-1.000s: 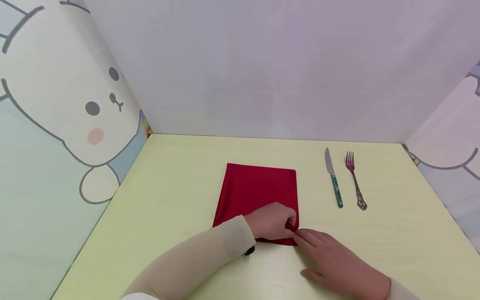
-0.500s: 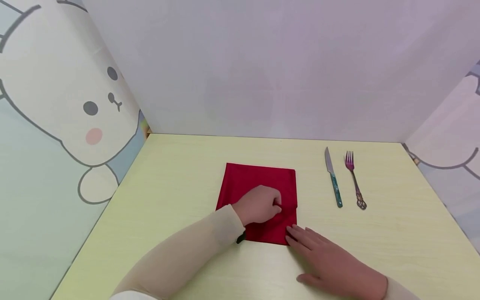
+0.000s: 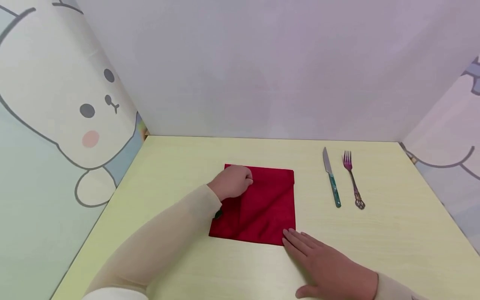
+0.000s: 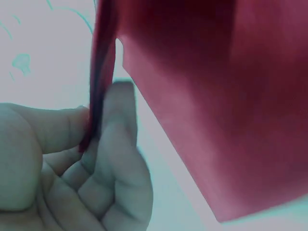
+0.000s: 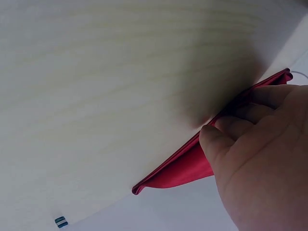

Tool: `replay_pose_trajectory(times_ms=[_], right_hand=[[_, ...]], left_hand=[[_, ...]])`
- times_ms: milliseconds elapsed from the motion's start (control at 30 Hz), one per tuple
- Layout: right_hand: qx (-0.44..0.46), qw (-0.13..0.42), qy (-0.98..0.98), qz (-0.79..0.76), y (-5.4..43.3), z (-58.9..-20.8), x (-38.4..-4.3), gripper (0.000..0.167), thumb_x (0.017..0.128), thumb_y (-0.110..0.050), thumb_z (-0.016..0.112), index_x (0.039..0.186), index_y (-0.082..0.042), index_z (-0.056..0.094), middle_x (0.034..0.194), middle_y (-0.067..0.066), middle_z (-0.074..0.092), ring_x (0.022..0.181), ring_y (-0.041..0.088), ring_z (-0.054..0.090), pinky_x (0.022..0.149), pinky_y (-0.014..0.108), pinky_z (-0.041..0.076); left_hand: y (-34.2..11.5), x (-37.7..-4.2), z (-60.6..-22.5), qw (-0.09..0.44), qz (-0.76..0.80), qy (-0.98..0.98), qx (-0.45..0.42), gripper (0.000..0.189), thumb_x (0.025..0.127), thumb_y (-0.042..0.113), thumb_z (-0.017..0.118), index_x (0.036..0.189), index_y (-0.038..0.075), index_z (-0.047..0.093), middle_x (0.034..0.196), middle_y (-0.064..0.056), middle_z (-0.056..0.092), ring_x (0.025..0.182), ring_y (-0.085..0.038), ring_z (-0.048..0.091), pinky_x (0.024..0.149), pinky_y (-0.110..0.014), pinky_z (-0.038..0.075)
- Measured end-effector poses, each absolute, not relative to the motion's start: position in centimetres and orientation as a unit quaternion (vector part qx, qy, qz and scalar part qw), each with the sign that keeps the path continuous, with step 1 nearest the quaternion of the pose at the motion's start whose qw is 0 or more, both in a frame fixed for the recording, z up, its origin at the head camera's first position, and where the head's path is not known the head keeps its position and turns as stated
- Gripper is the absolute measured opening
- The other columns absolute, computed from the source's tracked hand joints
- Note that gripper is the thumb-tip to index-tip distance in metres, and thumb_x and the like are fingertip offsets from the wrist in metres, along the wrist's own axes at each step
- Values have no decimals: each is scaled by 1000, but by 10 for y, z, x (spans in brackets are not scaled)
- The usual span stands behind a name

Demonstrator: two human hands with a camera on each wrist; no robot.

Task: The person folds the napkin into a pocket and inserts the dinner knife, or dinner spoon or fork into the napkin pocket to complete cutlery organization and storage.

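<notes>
A red cloth napkin [image 3: 268,204] lies on the table in the head view, with creases running across its top layer. My left hand [image 3: 231,182] is over its far left part. In the left wrist view, the thumb and fingers of that hand pinch an edge of the napkin [image 4: 216,120], which hangs raised between them. At the near right corner, my right hand [image 3: 322,260] has its fingers extended, and the fingertips rest on the cloth. The right wrist view shows these fingers along the edge of the folded napkin [image 5: 187,168].
A knife [image 3: 331,177] with a green handle lies right of the napkin. Beside it lies a fork [image 3: 353,179] with an ornate handle. The pale wooden table [image 3: 172,175] ends at a plain light backdrop [image 3: 240,71]; printed cartoon panels [image 3: 48,91] stand at the sides.
My left hand has moved from the near right corner to the far left, drawing a layer of the napkin along. My right hand has shifted slightly left, staying at the near right corner.
</notes>
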State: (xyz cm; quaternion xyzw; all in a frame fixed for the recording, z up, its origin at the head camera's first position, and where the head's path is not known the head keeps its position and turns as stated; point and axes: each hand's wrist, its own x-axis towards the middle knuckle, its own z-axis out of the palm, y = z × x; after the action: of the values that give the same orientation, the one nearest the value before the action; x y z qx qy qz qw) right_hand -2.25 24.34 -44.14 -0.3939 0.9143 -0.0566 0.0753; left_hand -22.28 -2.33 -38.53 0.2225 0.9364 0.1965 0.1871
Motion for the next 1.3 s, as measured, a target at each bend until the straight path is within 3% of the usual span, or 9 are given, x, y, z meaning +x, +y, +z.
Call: replay_pose_trajectory(times_ms=[167,300,400,467,533,667,900,1300], right_hand=[[-411,29,910,-52,245,-445,-20,100,90,-76,54,157,-3,40,165,13,33,147,36,38,110,45,44],[-419,-6,906,-49,245,-449,-21,104,88,-79,53,155,-1,43,163,15,35,146,36,40,122,28,19],[-428,-22,902,-45,245,-451,-22,106,86,-81,51,154,0,45,162,16,37,145,37,40,122,22,0],[-435,-28,899,-40,245,-452,-22,106,86,-81,50,153,0,45,162,16,37,145,36,40,123,24,6],[-441,-30,896,-37,245,-451,-23,105,87,-81,49,153,1,45,162,16,37,145,36,41,122,29,22],[-442,-19,896,-39,244,-448,-23,104,88,-80,51,153,1,45,162,17,37,146,37,40,109,42,46],[-437,4,899,-37,243,-448,-25,104,88,-80,51,154,0,44,162,17,36,146,37,39,107,44,48],[-432,21,901,-36,243,-448,-27,104,87,-81,50,153,0,46,162,16,37,147,37,38,107,44,48]], left_hand=[[-42,-250,-395,159,201,943,211,17,105,18,59,105,10,74,99,0,68,86,-18,60,82,-34,53],[-58,-268,-403,154,228,944,185,15,104,17,61,109,9,73,105,-3,69,92,-20,61,86,-36,53],[-67,-278,-408,154,236,944,174,14,104,18,63,108,10,73,104,-4,69,92,-21,61,86,-38,52],[-71,-283,-412,154,234,944,173,14,104,18,63,107,10,74,102,-3,69,91,-22,61,85,-38,51],[-74,-289,-416,153,231,946,170,15,103,19,63,106,11,75,101,-3,69,90,-22,61,85,-37,51],[-76,-299,-426,155,230,947,165,13,102,20,66,102,12,76,96,-1,70,88,-21,60,83,-36,51],[-78,-312,-434,174,233,944,155,12,100,20,68,97,11,76,88,-1,68,86,-21,60,82,-36,51],[-74,-316,-435,163,235,949,129,12,101,21,66,96,11,71,92,-3,68,91,-23,60,87,-39,51]])
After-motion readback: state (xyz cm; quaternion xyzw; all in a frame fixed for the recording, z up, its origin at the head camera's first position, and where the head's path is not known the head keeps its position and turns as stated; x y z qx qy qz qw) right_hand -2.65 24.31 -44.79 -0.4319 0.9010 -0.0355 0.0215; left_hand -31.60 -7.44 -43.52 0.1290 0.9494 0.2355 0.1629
